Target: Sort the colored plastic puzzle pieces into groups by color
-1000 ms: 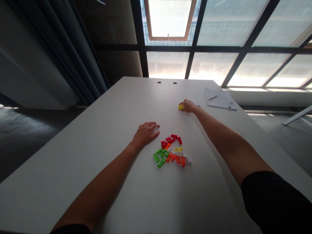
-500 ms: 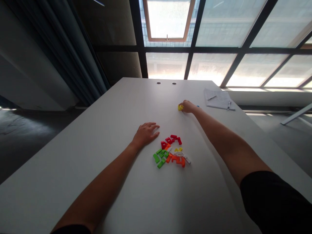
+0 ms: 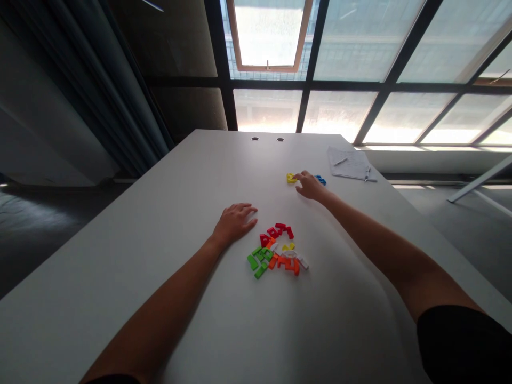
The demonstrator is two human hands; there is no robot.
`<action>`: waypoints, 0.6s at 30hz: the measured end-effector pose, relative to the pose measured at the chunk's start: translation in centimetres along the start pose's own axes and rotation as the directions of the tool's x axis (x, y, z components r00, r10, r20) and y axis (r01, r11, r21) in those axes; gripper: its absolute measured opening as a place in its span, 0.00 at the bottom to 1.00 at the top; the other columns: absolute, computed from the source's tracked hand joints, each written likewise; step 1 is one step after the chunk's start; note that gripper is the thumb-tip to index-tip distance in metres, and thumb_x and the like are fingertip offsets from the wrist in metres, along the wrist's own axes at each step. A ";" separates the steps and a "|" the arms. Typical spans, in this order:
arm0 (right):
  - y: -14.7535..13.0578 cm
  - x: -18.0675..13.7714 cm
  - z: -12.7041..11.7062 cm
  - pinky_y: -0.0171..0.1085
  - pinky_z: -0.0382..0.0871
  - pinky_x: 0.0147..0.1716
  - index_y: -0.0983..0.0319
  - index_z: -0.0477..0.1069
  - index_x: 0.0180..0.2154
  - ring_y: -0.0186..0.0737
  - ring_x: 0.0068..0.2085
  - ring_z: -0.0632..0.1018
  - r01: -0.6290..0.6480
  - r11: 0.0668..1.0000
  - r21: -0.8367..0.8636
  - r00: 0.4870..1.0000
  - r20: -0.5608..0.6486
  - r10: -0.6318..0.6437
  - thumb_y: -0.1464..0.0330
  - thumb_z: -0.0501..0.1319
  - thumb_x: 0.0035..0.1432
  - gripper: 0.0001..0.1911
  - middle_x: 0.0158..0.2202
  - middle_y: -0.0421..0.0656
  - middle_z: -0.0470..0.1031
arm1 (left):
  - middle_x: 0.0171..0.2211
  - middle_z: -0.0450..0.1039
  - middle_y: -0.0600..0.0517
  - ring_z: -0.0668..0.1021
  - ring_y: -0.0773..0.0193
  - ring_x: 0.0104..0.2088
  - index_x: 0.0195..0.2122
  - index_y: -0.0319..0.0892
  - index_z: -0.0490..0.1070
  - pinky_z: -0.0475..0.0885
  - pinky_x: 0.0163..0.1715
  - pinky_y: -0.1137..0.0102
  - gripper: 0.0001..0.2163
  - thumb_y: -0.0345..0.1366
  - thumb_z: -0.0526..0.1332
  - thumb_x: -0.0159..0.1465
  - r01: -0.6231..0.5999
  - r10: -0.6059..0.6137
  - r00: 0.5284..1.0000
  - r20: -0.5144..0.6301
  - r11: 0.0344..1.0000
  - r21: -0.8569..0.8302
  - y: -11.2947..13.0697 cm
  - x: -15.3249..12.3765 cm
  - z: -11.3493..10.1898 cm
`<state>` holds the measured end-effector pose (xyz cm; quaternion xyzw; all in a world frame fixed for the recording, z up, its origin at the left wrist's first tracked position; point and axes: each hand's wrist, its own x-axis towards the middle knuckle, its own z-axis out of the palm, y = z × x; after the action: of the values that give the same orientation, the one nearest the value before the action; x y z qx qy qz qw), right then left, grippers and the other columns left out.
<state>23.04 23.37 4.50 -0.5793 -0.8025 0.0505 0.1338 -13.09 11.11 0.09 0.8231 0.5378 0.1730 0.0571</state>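
My left hand (image 3: 234, 221) lies flat on the white table (image 3: 168, 224), fingers spread, just left of a pile of small plastic pieces (image 3: 277, 252) in red, green, orange, white and yellow. My right hand (image 3: 308, 185) is further out, palm down with fingers loosely curled, holding nothing that I can see. A small group of yellow pieces (image 3: 290, 178) sits just left of its fingertips. Blue pieces (image 3: 320, 180) lie just right of that hand.
Papers with a pen (image 3: 351, 164) lie at the far right of the table. Two cable holes (image 3: 267, 138) sit near the far edge, below large windows. A dark curtain hangs on the left.
My right hand has pulled back toward me from the yellow pieces, which stay on the table; the blue pieces now show. My left hand has not moved.
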 end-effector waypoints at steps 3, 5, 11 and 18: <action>-0.5 -7.1 2.2 0.49 0.84 0.59 0.62 0.85 0.60 0.52 0.50 0.88 0.051 0.973 0.227 0.996 -0.083 -0.033 0.73 0.64 0.74 0.18 0.57 0.55 0.86 | 0.72 0.81 0.47 0.80 0.42 0.72 0.66 0.56 0.85 0.74 0.74 0.44 0.19 0.47 0.66 0.77 -0.001 0.001 1.000 0.007 1.000 -0.003 0.2 0.0 -0.1; -0.8 -12.0 3.4 0.53 0.85 0.58 0.57 0.87 0.55 0.55 0.51 0.88 0.150 0.938 0.313 0.977 -0.195 -0.091 0.70 0.63 0.76 0.14 0.52 0.52 0.88 | 0.72 0.82 0.46 0.80 0.41 0.72 0.66 0.55 0.85 0.74 0.74 0.44 0.19 0.47 0.66 0.76 -0.006 0.006 1.000 0.005 1.000 -0.010 0.2 0.0 -0.1; -2.6 -19.2 2.9 0.59 0.85 0.53 0.49 0.89 0.51 0.55 0.47 0.88 0.463 0.787 0.408 0.881 -0.312 -0.356 0.63 0.63 0.82 0.12 0.46 0.49 0.90 | 0.72 0.82 0.47 0.80 0.42 0.72 0.65 0.57 0.86 0.74 0.75 0.45 0.19 0.48 0.66 0.76 -0.010 0.010 1.000 -0.004 1.000 -0.007 0.0 0.1 -0.1; -5.1 -18.4 2.6 0.57 0.85 0.54 0.46 0.90 0.54 0.53 0.49 0.88 0.636 0.655 0.409 0.769 -0.259 -0.585 0.64 0.67 0.83 0.11 0.47 0.48 0.90 | 0.71 0.82 0.48 0.81 0.43 0.71 0.65 0.57 0.86 0.75 0.74 0.46 0.19 0.47 0.66 0.77 -0.013 0.013 1.000 0.005 1.000 -0.010 0.0 0.0 -0.3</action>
<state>23.04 4.57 0.35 -0.2263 -0.9041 0.1669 0.3218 -13.13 11.10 0.36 0.8267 0.5315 0.1741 0.0617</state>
